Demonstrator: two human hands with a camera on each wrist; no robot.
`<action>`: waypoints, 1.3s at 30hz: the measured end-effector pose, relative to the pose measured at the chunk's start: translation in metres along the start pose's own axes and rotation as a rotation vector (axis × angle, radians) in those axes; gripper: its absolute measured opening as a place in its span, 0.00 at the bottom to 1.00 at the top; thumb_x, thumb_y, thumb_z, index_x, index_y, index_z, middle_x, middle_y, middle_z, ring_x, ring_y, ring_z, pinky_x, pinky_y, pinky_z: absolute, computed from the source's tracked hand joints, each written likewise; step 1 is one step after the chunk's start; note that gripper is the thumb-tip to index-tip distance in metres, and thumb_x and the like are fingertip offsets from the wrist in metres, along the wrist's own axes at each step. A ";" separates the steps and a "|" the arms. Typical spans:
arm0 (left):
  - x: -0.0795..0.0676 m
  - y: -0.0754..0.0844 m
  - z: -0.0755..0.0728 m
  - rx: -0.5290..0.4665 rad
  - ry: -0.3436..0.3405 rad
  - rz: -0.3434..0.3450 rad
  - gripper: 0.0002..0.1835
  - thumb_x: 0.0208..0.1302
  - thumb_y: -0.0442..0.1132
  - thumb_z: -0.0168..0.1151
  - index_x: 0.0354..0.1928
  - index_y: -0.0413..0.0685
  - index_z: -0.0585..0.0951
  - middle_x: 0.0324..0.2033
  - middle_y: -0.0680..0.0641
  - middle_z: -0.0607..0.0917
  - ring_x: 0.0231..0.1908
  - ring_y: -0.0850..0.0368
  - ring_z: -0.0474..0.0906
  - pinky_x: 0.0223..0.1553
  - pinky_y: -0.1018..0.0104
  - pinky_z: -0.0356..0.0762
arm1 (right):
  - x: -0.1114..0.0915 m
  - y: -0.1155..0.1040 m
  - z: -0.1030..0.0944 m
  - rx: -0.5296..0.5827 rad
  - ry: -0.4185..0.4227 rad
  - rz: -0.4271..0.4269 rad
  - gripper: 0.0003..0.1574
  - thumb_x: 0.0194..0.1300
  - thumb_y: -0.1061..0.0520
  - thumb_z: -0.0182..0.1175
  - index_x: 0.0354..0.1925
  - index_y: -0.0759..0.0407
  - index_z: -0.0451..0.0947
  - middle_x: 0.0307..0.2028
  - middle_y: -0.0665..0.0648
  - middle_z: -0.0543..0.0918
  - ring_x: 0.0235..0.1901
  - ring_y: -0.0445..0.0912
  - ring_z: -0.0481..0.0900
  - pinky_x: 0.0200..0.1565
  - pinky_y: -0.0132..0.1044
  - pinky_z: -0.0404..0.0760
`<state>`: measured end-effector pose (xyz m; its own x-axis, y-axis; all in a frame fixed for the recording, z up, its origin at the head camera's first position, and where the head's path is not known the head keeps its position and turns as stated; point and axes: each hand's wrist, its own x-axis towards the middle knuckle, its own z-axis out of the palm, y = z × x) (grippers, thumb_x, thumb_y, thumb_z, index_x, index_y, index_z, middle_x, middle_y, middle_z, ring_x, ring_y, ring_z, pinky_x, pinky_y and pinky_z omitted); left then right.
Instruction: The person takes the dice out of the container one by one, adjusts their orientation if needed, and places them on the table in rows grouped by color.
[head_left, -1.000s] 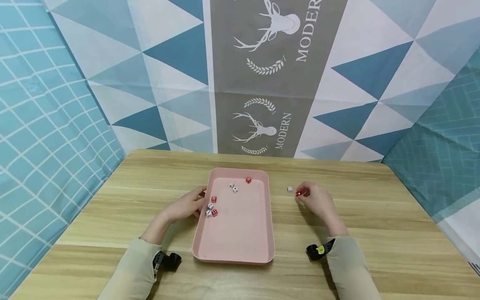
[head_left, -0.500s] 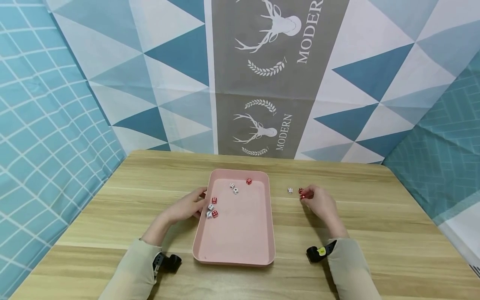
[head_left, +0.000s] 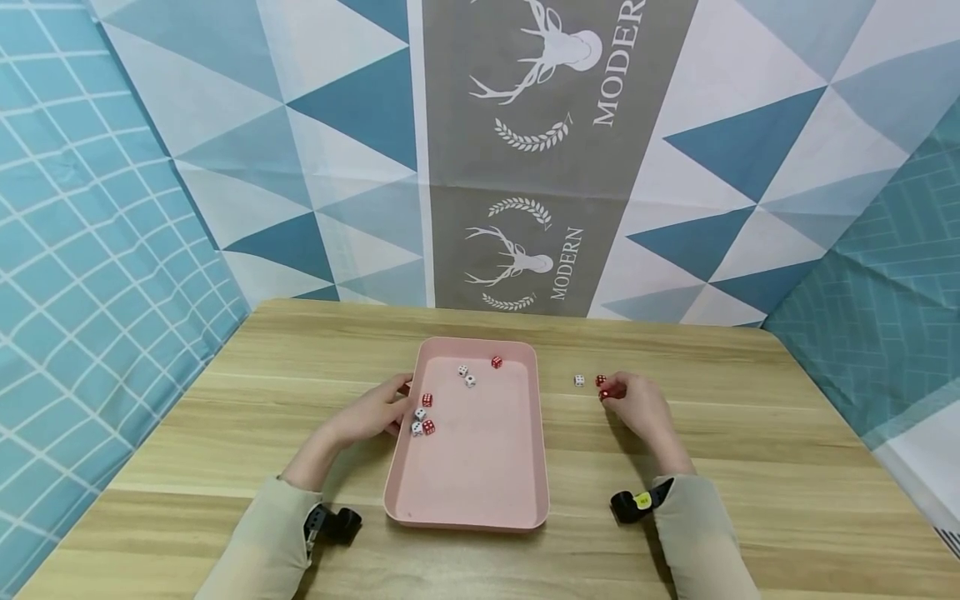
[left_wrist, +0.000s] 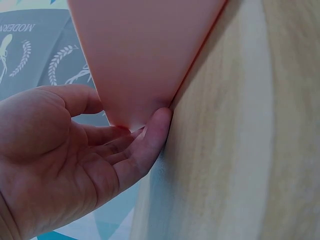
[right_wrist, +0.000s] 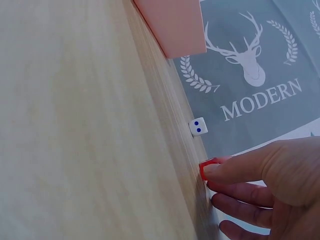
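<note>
A pink rectangular tray [head_left: 480, 467] lies on the wooden table with red and white dice in it. My left hand [head_left: 372, 411] holds the tray's left wall; in the left wrist view, its fingers [left_wrist: 159, 125] touch the wall's outside, and one digit reaches the rim. To the right of the tray, my right hand [head_left: 637, 406] pinches a red die [head_left: 603, 395] between thumb and fingers, close to the tabletop. Just beyond those fingertips sits another red die [head_left: 601, 380]. A white die [head_left: 579, 380] lies a little left of it, showing two blue dots in the right wrist view.
Inside the tray, two white dice [head_left: 470, 381] and a red die [head_left: 497, 362] lie near the far end. Several red and white dice [head_left: 420, 413] cluster along its left wall. A patterned cloth [head_left: 360, 167] hangs behind the table [head_left: 750, 433].
My right hand has shifted slightly right and nearer the body, then held still. A second red die has come into view beyond its fingertips. My left hand stays at the tray.
</note>
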<state>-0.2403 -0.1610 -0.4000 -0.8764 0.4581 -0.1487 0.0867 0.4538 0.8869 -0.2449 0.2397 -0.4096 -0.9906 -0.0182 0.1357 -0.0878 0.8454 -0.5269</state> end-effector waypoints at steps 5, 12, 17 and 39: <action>-0.001 0.001 0.000 0.000 -0.002 -0.001 0.26 0.69 0.36 0.40 0.67 0.37 0.52 0.52 0.34 0.69 0.35 0.52 0.79 0.34 0.61 0.80 | 0.000 -0.001 0.000 -0.011 0.008 0.006 0.08 0.53 0.63 0.62 0.35 0.59 0.79 0.30 0.55 0.82 0.32 0.48 0.78 0.35 0.45 0.74; -0.001 0.001 -0.002 0.000 -0.008 0.016 0.26 0.70 0.36 0.40 0.67 0.35 0.52 0.51 0.32 0.70 0.36 0.51 0.78 0.34 0.61 0.80 | 0.000 -0.004 -0.004 -0.033 -0.006 0.016 0.10 0.54 0.63 0.62 0.38 0.59 0.78 0.32 0.56 0.82 0.34 0.50 0.78 0.36 0.46 0.74; -0.002 0.002 -0.002 -0.009 -0.014 0.022 0.26 0.70 0.36 0.40 0.67 0.34 0.51 0.51 0.31 0.70 0.36 0.51 0.78 0.34 0.60 0.80 | -0.001 -0.013 -0.009 -0.102 -0.003 0.030 0.13 0.56 0.60 0.60 0.42 0.61 0.77 0.36 0.59 0.81 0.35 0.51 0.78 0.33 0.45 0.74; 0.000 0.000 -0.001 0.005 -0.001 0.000 0.26 0.70 0.37 0.40 0.67 0.36 0.53 0.50 0.33 0.70 0.34 0.52 0.79 0.33 0.61 0.80 | 0.019 -0.079 0.016 -0.148 0.080 -0.352 0.10 0.61 0.57 0.55 0.40 0.56 0.80 0.39 0.55 0.82 0.42 0.50 0.79 0.44 0.45 0.77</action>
<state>-0.2408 -0.1618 -0.3998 -0.8760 0.4585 -0.1494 0.0886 0.4577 0.8847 -0.2587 0.1643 -0.3786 -0.8909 -0.2838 0.3547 -0.3986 0.8630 -0.3104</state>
